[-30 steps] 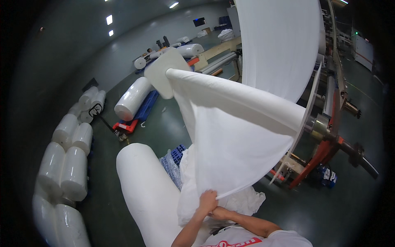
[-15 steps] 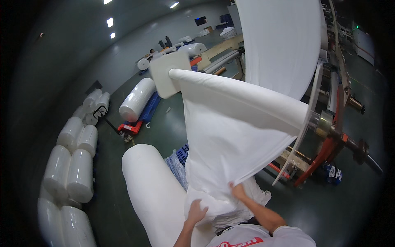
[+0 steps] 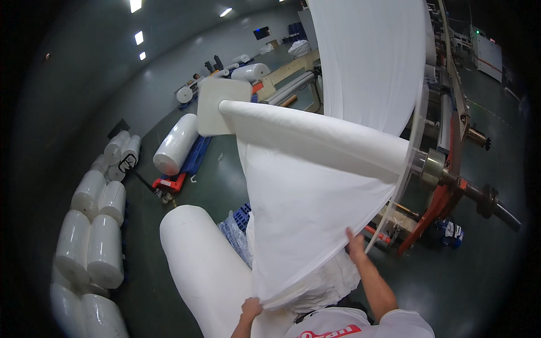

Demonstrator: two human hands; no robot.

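A wide white fabric sheet [image 3: 310,208] hangs from a white roll [image 3: 315,129] on a machine shaft and spreads down toward me. At its lower left corner my left hand [image 3: 252,307] is closed on the fabric. My right hand [image 3: 355,245] grips the sheet's right edge, higher up, with the thumb side upward. Between the hands the sheet is pulled fairly taut. Below it lies a crumpled heap of white fabric [image 3: 327,284], close to my body. A large white roll [image 3: 194,253] stands beside my left arm.
A square white end plate [image 3: 224,107] caps the roll's far end, and a clear disc [image 3: 414,146] its near end. Wrapped rolls [image 3: 105,248] line the left side. A red pallet jack [image 3: 169,183] with a blue pallet stands beyond. A blue container [image 3: 451,234] sits at right.
My right hand has moved right and up along the sheet's edge. My left hand has moved down and left. The fabric between them has become flatter and tauter.
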